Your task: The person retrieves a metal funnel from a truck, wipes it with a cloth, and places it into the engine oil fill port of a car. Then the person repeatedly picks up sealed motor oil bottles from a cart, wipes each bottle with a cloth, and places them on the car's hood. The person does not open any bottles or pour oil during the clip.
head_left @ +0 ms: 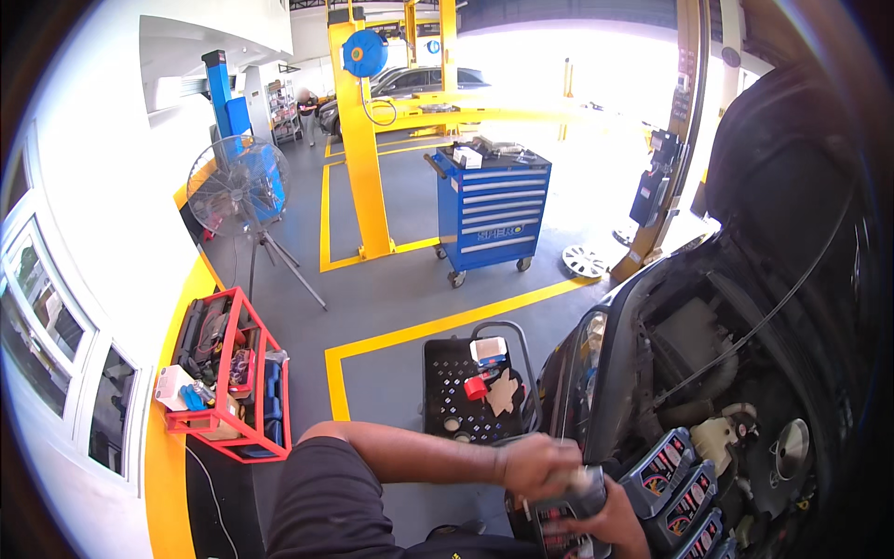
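A dark grey motor oil bottle [548, 522] is held low in front of my body. My right hand [616, 520] is wrapped around its side, fingers across the label. Over its top, my left hand [540, 466] is closed at the cap, which its fingers partly hide and motion slightly blurs. Several similar oil bottles [656, 473] lie side by side just right of my right hand, at the edge of the car's open engine bay [708, 373].
Ahead, a black perforated basket [447, 382] holds a box, a red piece and torn cardboard. A red tool rack [279, 401] and a stand fan [238, 191] are at left. A blue tool cabinet [494, 210], yellow lift post [358, 177] and wheel cover [584, 262] stand farther off; a person [307, 112] is distant.
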A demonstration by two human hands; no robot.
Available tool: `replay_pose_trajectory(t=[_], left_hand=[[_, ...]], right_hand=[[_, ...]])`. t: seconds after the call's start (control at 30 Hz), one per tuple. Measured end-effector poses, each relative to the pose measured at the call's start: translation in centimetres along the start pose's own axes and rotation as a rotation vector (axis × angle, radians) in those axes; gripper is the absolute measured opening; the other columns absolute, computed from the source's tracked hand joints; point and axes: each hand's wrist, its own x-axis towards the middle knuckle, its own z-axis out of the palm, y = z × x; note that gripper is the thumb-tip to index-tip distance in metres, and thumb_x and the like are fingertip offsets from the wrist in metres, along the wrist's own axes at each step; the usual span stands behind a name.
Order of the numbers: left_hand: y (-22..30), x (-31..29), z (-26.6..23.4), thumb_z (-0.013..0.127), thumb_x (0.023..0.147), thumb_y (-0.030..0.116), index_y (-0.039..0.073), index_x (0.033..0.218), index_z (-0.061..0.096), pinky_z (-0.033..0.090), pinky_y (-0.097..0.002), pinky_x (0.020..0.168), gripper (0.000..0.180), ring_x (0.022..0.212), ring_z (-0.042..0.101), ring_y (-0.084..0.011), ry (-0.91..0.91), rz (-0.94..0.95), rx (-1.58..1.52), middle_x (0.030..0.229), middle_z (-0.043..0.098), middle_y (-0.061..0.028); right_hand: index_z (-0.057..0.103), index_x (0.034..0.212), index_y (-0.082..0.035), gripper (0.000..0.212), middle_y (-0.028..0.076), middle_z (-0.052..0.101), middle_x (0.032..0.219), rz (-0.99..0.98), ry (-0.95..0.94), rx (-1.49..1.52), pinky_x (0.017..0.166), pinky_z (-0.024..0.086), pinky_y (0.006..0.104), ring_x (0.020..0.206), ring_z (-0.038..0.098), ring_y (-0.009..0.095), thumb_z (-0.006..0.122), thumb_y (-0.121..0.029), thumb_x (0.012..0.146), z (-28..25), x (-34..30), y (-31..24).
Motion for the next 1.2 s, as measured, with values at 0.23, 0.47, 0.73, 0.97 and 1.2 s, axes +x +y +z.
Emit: replay_pose_trajectory(t=[0.23,0.47,0.73,0.97,1.2], left_hand=[[-3.3,-1.5,-1.0,0.068,0.086,0.030,0.003,0.106,0.061,0.055,-0.0519,0.076,0.035,0.095,0.068,-0.0430,0.033,-0.677,0.139,0.109,0.066,-0.0240],[1.7,-2.7,-2.5,0.079,0.072,0.032,0.010,0.106,0.067,0.055,-0.0388,0.066,0.042,0.079,0.067,-0.0261,-0.086,0.602,0.340,0.107,0.065,-0.0104],[-10.4,-5.2,1.1,0.063,0.086,0.017,0.001,0.106,0.065,0.056,-0.0433,0.072,0.025,0.083,0.073,-0.0380,0.244,-0.971,-0.190,0.087,0.070,-0.0252],[-1.9,-4.1,-2.7,0.074,0.082,0.025,0.005,0.110,0.064,0.058,-0.0401,0.072,0.035,0.081,0.070,-0.0314,0.094,0.052,0.247,0.105,0.070,-0.0171],[-4.7,-7.1,-0.7,0.075,0.069,0.009,0.007,0.098,0.067,0.055,-0.0375,0.065,0.030,0.076,0.068,-0.0295,0.187,-0.042,-0.073,0.095,0.068,-0.0134]], right_hand=[[0.062,0.123,-0.005,0.080,0.016,0.076,0.100,-0.013,0.146,-0.519,0.088,0.057,0.0431,0.097,0.073,0.035,0.095,-0.044,0.062,3.2,5.2,-1.5],[0.066,0.123,0.000,0.073,0.009,0.076,0.104,-0.114,-0.558,0.058,0.086,0.055,0.0315,0.093,0.066,0.011,0.098,-0.021,0.061,-0.3,4.7,-1.4],[0.063,0.127,-0.003,0.078,0.021,0.074,0.095,0.000,0.256,-0.736,0.081,0.058,0.0444,0.090,0.074,0.036,0.087,-0.046,0.068,8.3,7.8,1.4],[0.066,0.119,-0.001,0.073,0.012,0.076,0.098,-0.028,-0.280,0.006,0.083,0.057,0.0349,0.087,0.071,0.018,0.098,-0.028,0.059,1.2,8.6,1.0],[0.065,0.123,0.001,0.075,0.010,0.075,0.102,0.061,-0.347,0.063,0.084,0.056,0.0342,0.091,0.070,0.016,0.097,-0.027,0.061,2.2,9.5,1.4]])
